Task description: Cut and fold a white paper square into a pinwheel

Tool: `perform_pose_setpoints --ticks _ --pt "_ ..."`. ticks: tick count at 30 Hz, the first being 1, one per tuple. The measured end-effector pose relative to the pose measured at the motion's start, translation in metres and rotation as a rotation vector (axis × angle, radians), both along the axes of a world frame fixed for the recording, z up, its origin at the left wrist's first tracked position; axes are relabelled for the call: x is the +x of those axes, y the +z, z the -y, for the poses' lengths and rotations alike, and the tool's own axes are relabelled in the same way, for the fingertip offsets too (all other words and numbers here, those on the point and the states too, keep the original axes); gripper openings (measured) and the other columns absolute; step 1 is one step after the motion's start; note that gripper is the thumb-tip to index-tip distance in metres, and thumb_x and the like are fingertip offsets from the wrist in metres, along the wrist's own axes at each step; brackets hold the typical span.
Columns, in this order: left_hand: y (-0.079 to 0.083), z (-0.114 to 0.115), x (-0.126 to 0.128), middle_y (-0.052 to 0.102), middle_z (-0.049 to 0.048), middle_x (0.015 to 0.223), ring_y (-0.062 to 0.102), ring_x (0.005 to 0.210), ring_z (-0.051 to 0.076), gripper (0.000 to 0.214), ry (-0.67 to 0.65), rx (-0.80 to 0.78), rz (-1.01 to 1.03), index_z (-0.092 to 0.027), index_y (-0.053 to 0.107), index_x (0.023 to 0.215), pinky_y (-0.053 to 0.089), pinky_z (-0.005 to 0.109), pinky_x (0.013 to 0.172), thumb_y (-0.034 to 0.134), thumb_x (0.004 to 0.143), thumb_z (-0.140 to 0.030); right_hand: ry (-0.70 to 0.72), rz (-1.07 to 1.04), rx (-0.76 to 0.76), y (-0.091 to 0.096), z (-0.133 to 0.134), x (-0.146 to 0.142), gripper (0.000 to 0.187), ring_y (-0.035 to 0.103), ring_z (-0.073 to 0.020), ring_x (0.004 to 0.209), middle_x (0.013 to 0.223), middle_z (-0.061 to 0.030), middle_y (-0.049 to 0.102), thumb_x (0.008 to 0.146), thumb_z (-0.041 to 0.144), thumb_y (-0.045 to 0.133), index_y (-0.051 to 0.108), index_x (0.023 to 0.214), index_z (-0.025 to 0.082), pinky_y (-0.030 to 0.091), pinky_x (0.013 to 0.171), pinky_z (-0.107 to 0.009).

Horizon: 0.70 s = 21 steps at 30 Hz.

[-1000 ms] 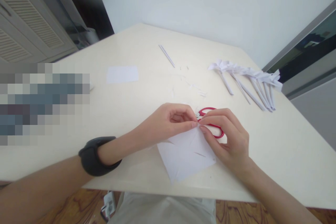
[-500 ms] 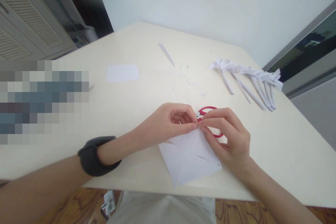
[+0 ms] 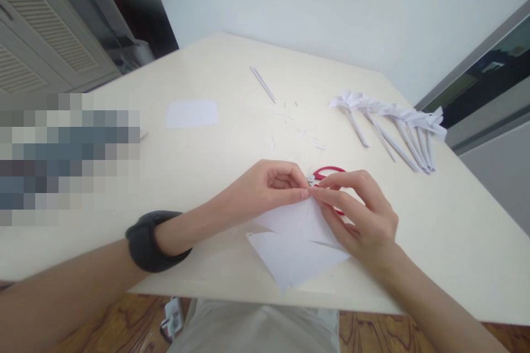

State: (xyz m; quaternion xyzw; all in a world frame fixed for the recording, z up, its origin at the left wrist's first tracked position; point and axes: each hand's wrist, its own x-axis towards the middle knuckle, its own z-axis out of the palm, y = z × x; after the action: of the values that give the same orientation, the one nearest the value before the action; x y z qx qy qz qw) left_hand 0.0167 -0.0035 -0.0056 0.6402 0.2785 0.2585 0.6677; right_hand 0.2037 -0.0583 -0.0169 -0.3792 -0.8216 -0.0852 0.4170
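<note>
A white sheet of paper (image 3: 293, 256) with slits cut in from its corners lies near the table's front edge. My left hand (image 3: 277, 185) pinches its far corner between thumb and forefinger. Right beside it, my right hand (image 3: 360, 207) pinches the same corner, the fingertips of both hands almost touching. Red-handled scissors (image 3: 329, 170) lie on the table just beyond, partly covered by my right hand. A small hole shows near the sheet's left corner.
Several white paper pinwheels (image 3: 389, 110) on rolled paper sticks lie in a row at the right. Two thin paper rolls (image 3: 263, 84) and paper scraps (image 3: 308, 135) lie farther back. A blank paper piece (image 3: 192, 114) rests at the left on the cream table (image 3: 232, 160).
The sheet has turned and shifted slightly under my hands, so its left corner now shows. Both hands have moved a little away from me, still pinching the far corner.
</note>
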Motion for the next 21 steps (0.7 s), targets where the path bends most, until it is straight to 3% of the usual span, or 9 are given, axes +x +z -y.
perform_pose_setpoints --ticks 8,21 --pt "-0.002 0.000 0.000 0.062 -0.0010 0.074 0.058 0.071 0.011 0.012 0.016 0.010 -0.029 -0.016 0.060 0.078 0.045 0.023 0.065 0.065 0.077 -0.027 -0.015 0.012 0.016 -0.003 0.001 0.002 0.032 0.060 -0.0209 0.085 0.092 -0.0065 0.063 0.077 0.003 0.059 0.063 0.101 0.024 0.050 0.069 -0.037" --pt "0.001 0.002 0.000 0.062 0.0016 0.079 0.059 0.076 0.014 0.017 0.028 0.133 -0.111 -0.017 0.060 0.082 0.047 0.025 0.069 0.059 0.081 -0.033 -0.022 -0.231 -0.301 0.007 0.000 -0.007 0.015 0.058 -0.0180 0.090 0.092 -0.0059 0.060 0.081 0.009 0.059 0.066 0.089 0.020 0.049 0.080 -0.035"
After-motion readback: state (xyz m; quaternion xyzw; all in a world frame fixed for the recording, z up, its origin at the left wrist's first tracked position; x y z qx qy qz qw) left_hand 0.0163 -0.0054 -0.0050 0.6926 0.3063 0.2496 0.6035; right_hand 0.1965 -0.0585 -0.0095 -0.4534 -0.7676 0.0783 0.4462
